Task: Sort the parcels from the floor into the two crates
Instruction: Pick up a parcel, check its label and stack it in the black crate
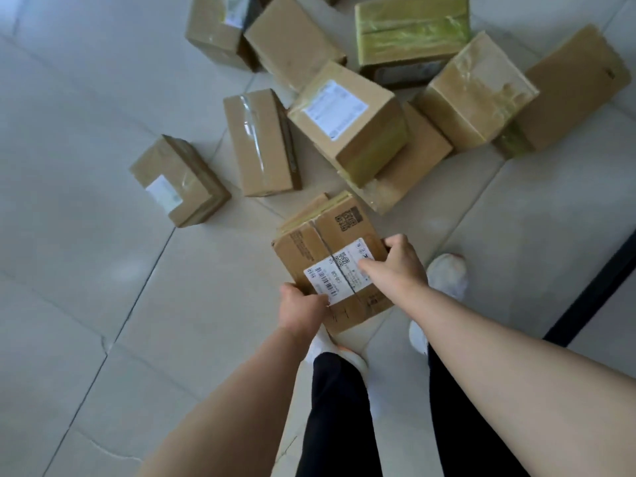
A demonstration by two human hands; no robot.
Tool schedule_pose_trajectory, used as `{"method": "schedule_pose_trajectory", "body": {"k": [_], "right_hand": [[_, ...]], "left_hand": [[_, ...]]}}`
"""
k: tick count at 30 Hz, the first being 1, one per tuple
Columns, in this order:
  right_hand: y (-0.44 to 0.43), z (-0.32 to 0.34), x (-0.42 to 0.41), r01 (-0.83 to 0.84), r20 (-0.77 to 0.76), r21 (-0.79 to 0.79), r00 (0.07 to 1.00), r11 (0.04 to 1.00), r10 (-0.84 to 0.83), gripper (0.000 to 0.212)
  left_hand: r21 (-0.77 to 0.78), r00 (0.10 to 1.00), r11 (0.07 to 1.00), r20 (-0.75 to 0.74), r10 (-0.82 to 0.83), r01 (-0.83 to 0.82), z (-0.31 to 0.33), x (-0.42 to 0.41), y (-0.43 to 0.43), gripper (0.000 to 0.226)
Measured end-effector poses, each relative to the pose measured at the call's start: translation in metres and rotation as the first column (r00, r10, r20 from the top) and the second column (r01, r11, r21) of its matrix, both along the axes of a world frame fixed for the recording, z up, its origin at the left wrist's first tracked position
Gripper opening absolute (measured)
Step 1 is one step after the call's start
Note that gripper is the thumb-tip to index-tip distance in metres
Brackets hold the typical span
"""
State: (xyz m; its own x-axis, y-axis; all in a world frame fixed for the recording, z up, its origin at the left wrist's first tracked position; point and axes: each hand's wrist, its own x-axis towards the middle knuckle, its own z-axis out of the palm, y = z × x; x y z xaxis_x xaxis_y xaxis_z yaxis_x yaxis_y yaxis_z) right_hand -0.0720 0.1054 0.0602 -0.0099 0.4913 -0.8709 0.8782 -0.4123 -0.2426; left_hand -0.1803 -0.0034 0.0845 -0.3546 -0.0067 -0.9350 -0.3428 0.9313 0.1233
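Observation:
I hold a flat brown cardboard parcel (323, 246) with a white barcode label, lifted above the floor in front of my legs. My left hand (303, 309) grips its near left corner. My right hand (399, 266) grips its right edge, thumb lying on the label. Several more cardboard parcels lie on the tiled floor beyond it: a small one (179, 180) at the left, a taped one (263, 142) beside it, a labelled one (347, 122) stacked on a flatter box, and a green-taped one (413, 32) at the back. No crate is in view.
My feet in white shoes (447, 273) stand just behind the held parcel. A dark strip (592, 290) runs along the floor at the right. Pale floor tiles (86, 253) stretch away to the left.

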Motion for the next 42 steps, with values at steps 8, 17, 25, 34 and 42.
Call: {"method": "schedule_pose_trajectory", "body": {"k": [8, 17, 25, 34, 42], "right_hand": [[0.007, -0.042, -0.031, -0.013, -0.145, -0.027, 0.989, 1.0, 0.009, 0.043], [0.019, -0.094, -0.028, 0.136, -0.128, -0.312, 0.975, 0.94, -0.184, 0.065], [0.021, -0.11, -0.025, 0.175, -0.234, -0.556, 0.905, 0.813, -0.355, 0.065], [0.008, -0.042, -0.018, 0.188, -0.191, -0.519, 0.925, 0.834, -0.328, 0.071], [0.019, 0.097, -0.012, 0.145, -0.203, -0.512, 0.937, 0.846, -0.283, 0.077]], "left_hand": [[0.098, 0.964, 0.959, 0.04, 0.263, -0.266, -0.05, -0.039, -0.017, 0.052], [0.122, 0.777, 0.771, 0.191, 0.6, -0.625, -0.1, -0.049, -0.02, 0.089], [0.194, 0.676, 0.652, 0.322, 0.663, -0.733, -0.117, -0.039, -0.015, 0.071], [0.149, 0.724, 0.724, 0.33, 0.606, -0.673, -0.047, -0.049, -0.019, 0.073], [0.174, 0.776, 0.776, 0.347, 0.527, -0.606, 0.091, -0.051, -0.008, 0.075]]}}
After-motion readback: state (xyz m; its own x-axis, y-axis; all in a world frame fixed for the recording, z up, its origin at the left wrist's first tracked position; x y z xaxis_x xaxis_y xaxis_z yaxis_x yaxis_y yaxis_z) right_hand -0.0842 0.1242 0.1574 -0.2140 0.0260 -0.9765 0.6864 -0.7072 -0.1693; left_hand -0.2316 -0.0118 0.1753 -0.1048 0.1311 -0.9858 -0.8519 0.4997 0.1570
